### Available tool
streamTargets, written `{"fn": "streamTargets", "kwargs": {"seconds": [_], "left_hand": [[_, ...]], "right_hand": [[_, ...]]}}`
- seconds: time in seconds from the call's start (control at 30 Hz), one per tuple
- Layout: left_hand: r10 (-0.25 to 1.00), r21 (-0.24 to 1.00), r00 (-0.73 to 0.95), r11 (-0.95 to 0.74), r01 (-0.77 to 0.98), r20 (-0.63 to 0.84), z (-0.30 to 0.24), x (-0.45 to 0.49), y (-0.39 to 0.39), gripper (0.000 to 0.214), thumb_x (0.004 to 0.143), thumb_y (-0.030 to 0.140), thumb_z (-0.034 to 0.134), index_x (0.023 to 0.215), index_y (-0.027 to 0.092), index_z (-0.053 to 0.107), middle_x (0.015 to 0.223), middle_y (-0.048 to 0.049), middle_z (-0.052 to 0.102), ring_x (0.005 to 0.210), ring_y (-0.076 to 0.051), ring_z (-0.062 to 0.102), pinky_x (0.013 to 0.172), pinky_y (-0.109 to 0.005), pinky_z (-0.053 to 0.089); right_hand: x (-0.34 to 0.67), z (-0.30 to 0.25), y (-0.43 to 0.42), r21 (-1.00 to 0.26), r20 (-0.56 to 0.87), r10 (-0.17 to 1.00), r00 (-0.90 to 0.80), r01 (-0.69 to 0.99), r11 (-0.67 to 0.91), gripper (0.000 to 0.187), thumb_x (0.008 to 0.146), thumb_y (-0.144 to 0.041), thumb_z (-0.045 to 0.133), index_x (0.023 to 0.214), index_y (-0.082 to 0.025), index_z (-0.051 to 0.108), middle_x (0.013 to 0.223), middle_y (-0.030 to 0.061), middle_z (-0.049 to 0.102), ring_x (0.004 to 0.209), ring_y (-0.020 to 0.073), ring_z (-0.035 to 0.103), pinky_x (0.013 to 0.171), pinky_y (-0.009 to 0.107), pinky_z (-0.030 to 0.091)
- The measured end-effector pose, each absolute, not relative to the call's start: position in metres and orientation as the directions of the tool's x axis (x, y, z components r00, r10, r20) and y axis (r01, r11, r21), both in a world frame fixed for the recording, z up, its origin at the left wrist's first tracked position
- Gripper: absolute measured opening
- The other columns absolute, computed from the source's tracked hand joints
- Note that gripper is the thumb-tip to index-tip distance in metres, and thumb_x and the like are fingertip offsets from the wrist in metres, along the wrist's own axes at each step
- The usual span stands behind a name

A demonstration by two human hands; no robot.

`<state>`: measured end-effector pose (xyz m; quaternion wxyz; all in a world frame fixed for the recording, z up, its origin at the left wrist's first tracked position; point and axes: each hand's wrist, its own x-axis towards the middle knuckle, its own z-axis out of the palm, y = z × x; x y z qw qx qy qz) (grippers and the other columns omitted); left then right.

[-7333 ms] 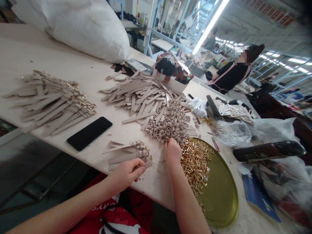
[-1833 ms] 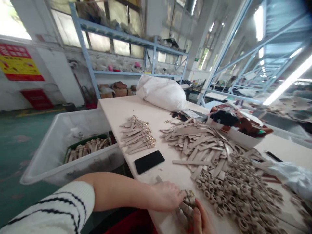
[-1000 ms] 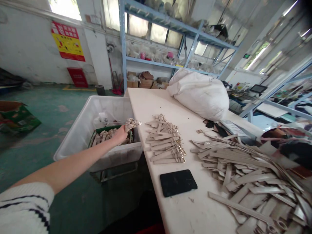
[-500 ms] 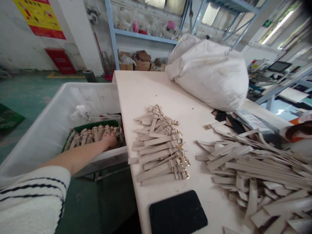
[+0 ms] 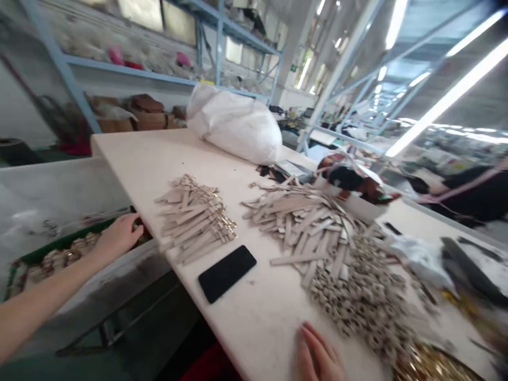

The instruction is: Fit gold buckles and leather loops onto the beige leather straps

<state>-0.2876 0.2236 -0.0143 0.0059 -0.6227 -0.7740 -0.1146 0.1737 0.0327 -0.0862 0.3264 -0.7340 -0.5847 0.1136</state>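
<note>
My left hand (image 5: 118, 235) hangs over the white plastic bin (image 5: 47, 185) left of the table, fingers loosely apart and holding nothing, just above the beige straps with gold buckles (image 5: 59, 258) lying in a green tray inside the bin. My right hand (image 5: 317, 357) rests on the table's near edge with its fingers stretched flat, beside a heap of small beige loops (image 5: 357, 296). A stack of buckled beige straps (image 5: 196, 219) lies on the table between the two hands.
A black phone (image 5: 227, 273) lies near the table edge. Loose beige strips (image 5: 301, 222) are piled mid-table, and a big white sack (image 5: 234, 124) sits at the back. Gold buckles (image 5: 428, 365) show at the lower right. Another person in black sits at the far right (image 5: 472, 196).
My left hand carried a bundle of buckled straps from the table to the bin, set it down in the green tray and is now drawn back empty. The view has swung right.
</note>
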Motion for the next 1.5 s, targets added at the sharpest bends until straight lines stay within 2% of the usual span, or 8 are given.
{"fn": "streamTargets", "kwargs": {"seconds": [0.17,0.3,0.47,0.7,0.83,1.07,1.23,1.5], "left_hand": [[0.827,0.306,0.54,-0.56,0.77,0.154,0.009,-0.119,0.184,0.034,0.086,0.024,0.034,0.118,0.015,0.044,0.12,-0.0058,0.051,0.111,-0.014,0.044,0.099,-0.026,0.029],[0.711,0.32,0.701,-0.678,0.662,0.056,0.0,0.016,0.169,0.026,0.084,0.021,0.045,0.107,0.017,0.056,0.112,-0.0071,0.057,0.103,-0.017,0.051,0.091,-0.028,0.038],[0.793,0.294,0.61,-0.584,0.756,0.006,-0.012,0.08,0.189,0.025,0.085,0.027,0.048,0.103,0.012,0.055,0.106,-0.0101,0.056,0.096,-0.021,0.054,0.083,-0.041,0.044],[0.806,0.472,0.574,-0.454,0.755,-0.142,-0.004,0.057,0.154,0.016,0.082,0.02,0.045,0.088,0.01,0.057,0.089,-0.0085,0.061,0.086,-0.019,0.058,0.074,-0.032,0.046],[0.704,0.677,0.646,-0.324,0.661,-0.294,-0.005,0.022,0.091,0.019,0.075,0.015,0.039,0.087,0.014,0.053,0.076,-0.0024,0.063,0.068,-0.014,0.06,0.055,-0.021,0.045],[0.317,0.78,0.786,0.545,0.307,-0.531,-0.003,-0.002,0.019,0.031,0.065,0.022,0.057,0.095,0.017,0.05,0.078,-0.0011,0.062,0.062,-0.011,0.059,0.055,-0.021,0.045],[0.443,0.76,0.729,0.629,0.163,-0.522,0.002,0.023,0.017,0.02,0.071,0.027,0.055,0.086,0.013,0.052,0.062,0.0018,0.056,0.044,-0.004,0.047,0.041,-0.014,0.036],[0.472,0.693,0.656,0.713,0.108,-0.589,-0.017,0.026,0.025,0.024,0.068,0.015,0.051,0.092,0.011,0.054,0.063,0.0006,0.055,0.045,-0.005,0.046,0.039,-0.013,0.033]], "right_hand": [[0.174,-0.082,0.018,-0.607,0.229,0.952,0.202,0.794,-0.022,0.031,0.083,-0.029,0.043,0.104,-0.017,0.062,0.11,0.0102,0.06,0.103,0.0256,0.051,0.091,0.046,0.041],[0.17,-0.074,0.015,-0.626,0.299,0.932,0.204,0.779,0.03,0.029,0.081,-0.023,0.044,0.105,-0.017,0.06,0.107,0.0101,0.061,0.1,0.0234,0.053,0.089,0.042,0.042],[0.175,-0.071,0.01,-0.725,0.361,0.888,0.286,0.685,0.074,0.027,0.081,-0.02,0.045,0.103,-0.016,0.059,0.104,0.0096,0.061,0.099,0.0203,0.054,0.088,0.035,0.042],[0.177,-0.073,0.013,-0.862,0.34,0.847,0.408,0.494,0.108,0.025,0.078,-0.026,0.048,0.099,-0.017,0.06,0.096,0.0082,0.062,0.092,0.0195,0.056,0.083,0.033,0.042],[0.183,-0.064,0.008,-0.994,0.102,0.833,0.544,0.03,0.102,0.03,0.08,-0.04,0.046,0.097,-0.017,0.054,0.068,0.0002,0.057,0.059,0.0129,0.052,0.055,0.024,0.041],[0.178,-0.044,-0.019,-0.971,-0.11,0.908,0.405,-0.238,-0.011,0.028,0.074,-0.046,0.053,0.067,-0.02,0.044,0.047,-0.0093,0.037,0.041,0.0066,0.033,0.042,0.019,0.029],[0.18,-0.041,-0.031,-0.981,-0.021,0.928,0.372,0.172,-0.091,0.035,0.081,-0.049,0.038,0.068,-0.019,0.049,0.05,-0.0053,0.046,0.044,0.0088,0.043,0.045,0.021,0.035],[0.267,-0.041,-0.024,-0.64,0.205,0.864,0.459,0.731,-0.236,0.022,0.08,-0.031,0.045,0.088,-0.016,0.058,0.084,0.007,0.059,0.073,0.0176,0.053,0.069,0.029,0.04]]}}
